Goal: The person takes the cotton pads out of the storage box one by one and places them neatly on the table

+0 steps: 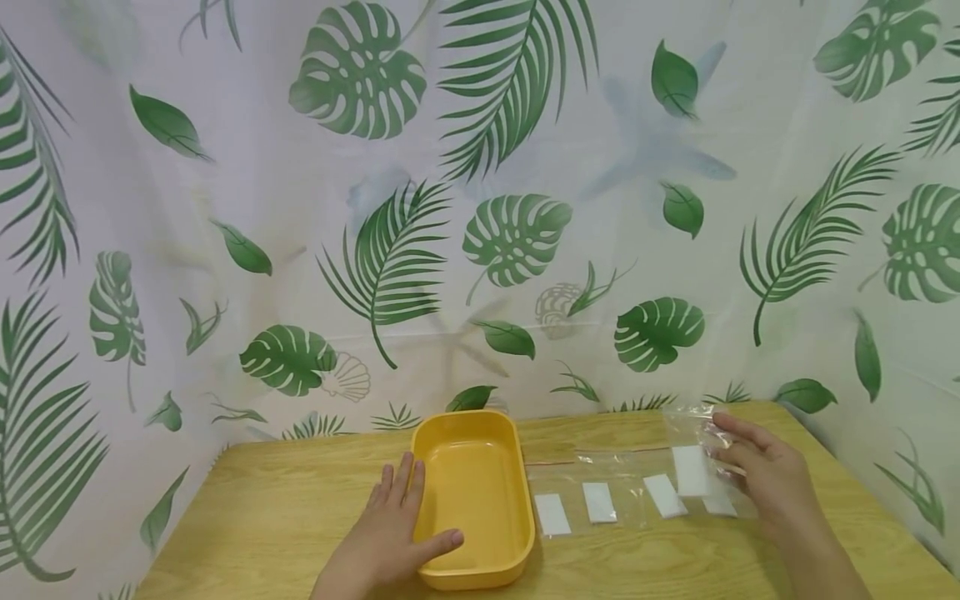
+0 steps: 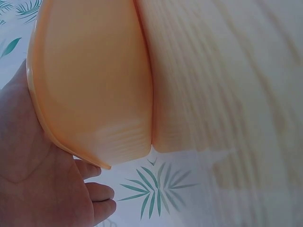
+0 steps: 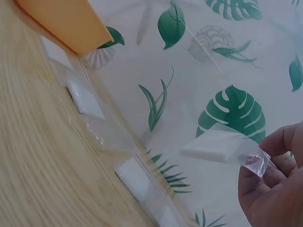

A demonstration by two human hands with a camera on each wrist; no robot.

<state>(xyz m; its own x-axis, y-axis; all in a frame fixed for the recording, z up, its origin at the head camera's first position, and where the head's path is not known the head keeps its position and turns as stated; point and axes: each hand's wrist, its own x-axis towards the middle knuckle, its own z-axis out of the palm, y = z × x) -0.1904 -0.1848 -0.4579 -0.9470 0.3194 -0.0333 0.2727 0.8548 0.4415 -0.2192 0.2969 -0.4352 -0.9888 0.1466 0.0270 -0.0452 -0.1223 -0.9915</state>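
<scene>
A yellow plastic tray (image 1: 471,500) stands on the wooden table; the left wrist view catches its outer side wall (image 2: 99,80). My left hand (image 1: 393,529) rests on its left rim, fingers straight, thumb stretched over the inside. At the right, my right hand (image 1: 772,471) pinches the edge of a clear plastic bag (image 3: 215,146) between thumb and fingers. That bag holds a flat white rectangular piece (image 1: 691,471) and is raised above the table. Several similar bags lie in a row between tray and right hand, with white pieces (image 1: 552,514) in them.
The light wooden table (image 1: 247,517) extends left of the tray and in front of the bags. Behind it hangs a white cloth (image 1: 420,375) with green leaf prints, close to the table's back edge.
</scene>
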